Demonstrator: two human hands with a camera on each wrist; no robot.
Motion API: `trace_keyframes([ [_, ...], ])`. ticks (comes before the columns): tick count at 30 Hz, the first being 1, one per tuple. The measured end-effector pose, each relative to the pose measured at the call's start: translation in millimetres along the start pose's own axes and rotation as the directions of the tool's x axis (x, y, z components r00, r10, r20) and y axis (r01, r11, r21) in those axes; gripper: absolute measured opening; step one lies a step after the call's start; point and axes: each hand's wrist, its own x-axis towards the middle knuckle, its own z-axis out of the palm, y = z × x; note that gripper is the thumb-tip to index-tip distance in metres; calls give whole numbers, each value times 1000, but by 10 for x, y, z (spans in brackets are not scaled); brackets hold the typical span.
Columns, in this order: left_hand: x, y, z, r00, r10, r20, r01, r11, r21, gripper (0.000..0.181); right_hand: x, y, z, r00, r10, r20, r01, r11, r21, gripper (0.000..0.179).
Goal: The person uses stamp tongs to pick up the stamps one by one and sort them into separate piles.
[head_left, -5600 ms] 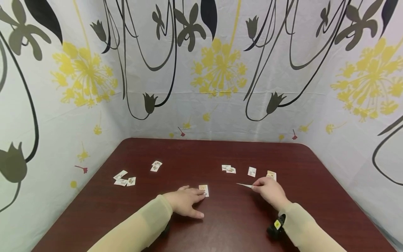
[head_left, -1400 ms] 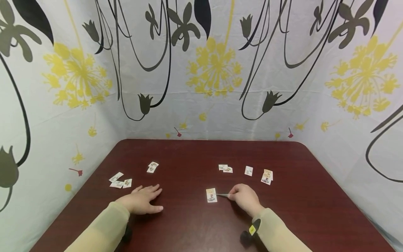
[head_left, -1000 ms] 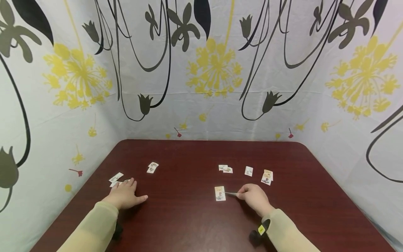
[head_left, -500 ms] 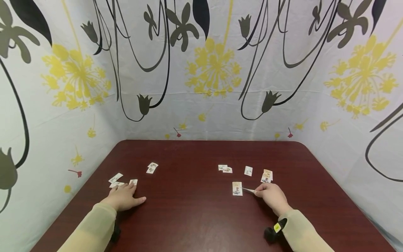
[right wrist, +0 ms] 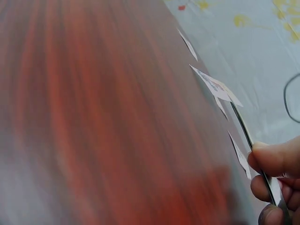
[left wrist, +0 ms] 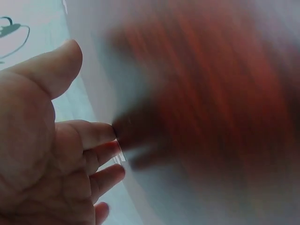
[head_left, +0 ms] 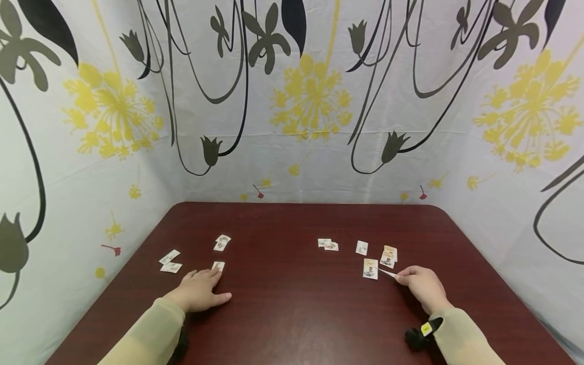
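Note:
In the head view my right hand (head_left: 424, 286) pinches a pair of slim metal tweezers (head_left: 387, 272) between thumb and fingers. At the tweezers' tip hangs a small printed card (head_left: 370, 269) with an orange top, seen edge-tilted in the right wrist view as a pale card (right wrist: 211, 83). My left hand (head_left: 198, 291) lies palm down with fingers extended, its fingertips resting on another small white card (head_left: 220, 264) and partly covering it. Only a thin sliver of that card shows by the fingers in the left wrist view.
Two cards (head_left: 171, 266) lie at far left, and an overlapping pair (head_left: 221, 242) sits behind the left hand. Toward the right are another overlapping pair (head_left: 331, 246), a single card (head_left: 362, 248) and a stack with orange tops (head_left: 388, 257). A patterned cloth (head_left: 315, 167) encloses the dark red table (head_left: 292, 324).
My right hand has carried the card in the tweezers rightward, close to the orange-topped stack. My left hand moved left onto a card in the left group, then slid it right, away from the other two.

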Motion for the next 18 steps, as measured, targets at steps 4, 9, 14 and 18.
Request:
trace_keyframes([
  [4, 29, 99, 23, 999, 33, 13, -33, 999, -36, 78, 20, 97, -103, 1000, 10, -10, -10, 1000, 6, 19],
  [9, 73, 224, 50, 997, 78, 29, -77, 997, -29, 77, 41, 194, -228, 1000, 10, -28, -10, 1000, 0, 22],
  [14, 120, 365, 78, 993, 113, 33, -113, 993, -16, 77, 60, 253, -349, 999, 23, -35, -23, 1000, -12, 25],
  [18, 153, 470, 96, 990, 138, 40, -138, 990, -4, 77, 75, 291, -412, 999, 31, -34, -32, 999, -16, 27],
])
